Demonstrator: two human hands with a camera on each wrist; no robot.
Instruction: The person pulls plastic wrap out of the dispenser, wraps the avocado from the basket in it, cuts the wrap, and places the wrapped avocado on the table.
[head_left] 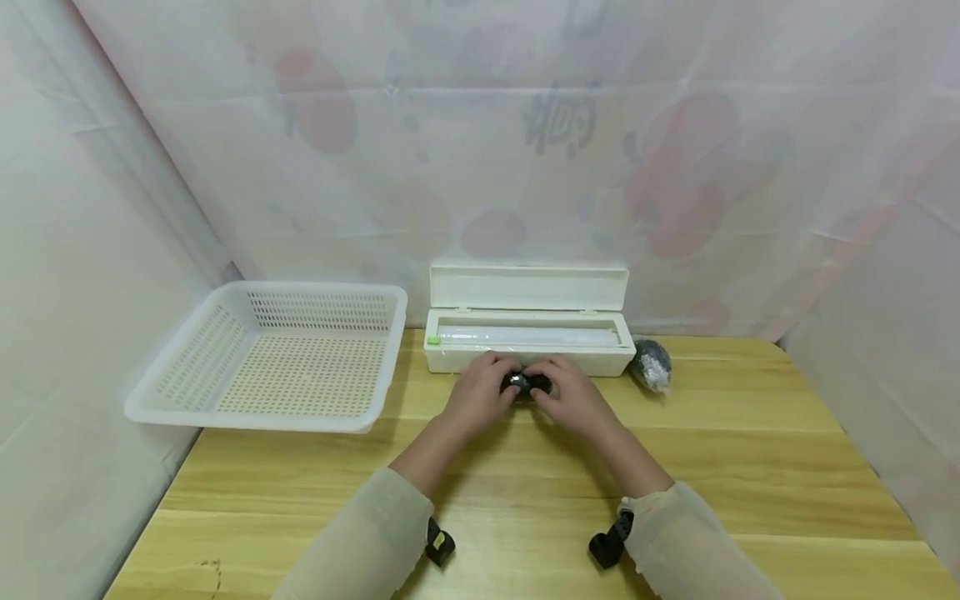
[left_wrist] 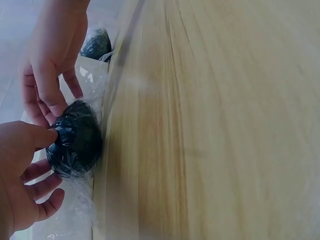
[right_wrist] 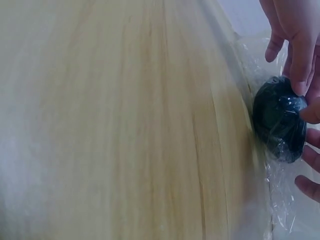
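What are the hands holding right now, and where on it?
Both hands, left hand and right hand, pinch a dark round object wrapped in cling film, fingertips on its opposite sides and top.

A makeshift recording booth: white sheets (head_left: 112, 208) curtain off a wooden table (head_left: 750, 467).

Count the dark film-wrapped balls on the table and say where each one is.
2. One wrapped ball sits between the left hand and right hand, before the dispenser box. The other wrapped ball lies beside the box's right end.
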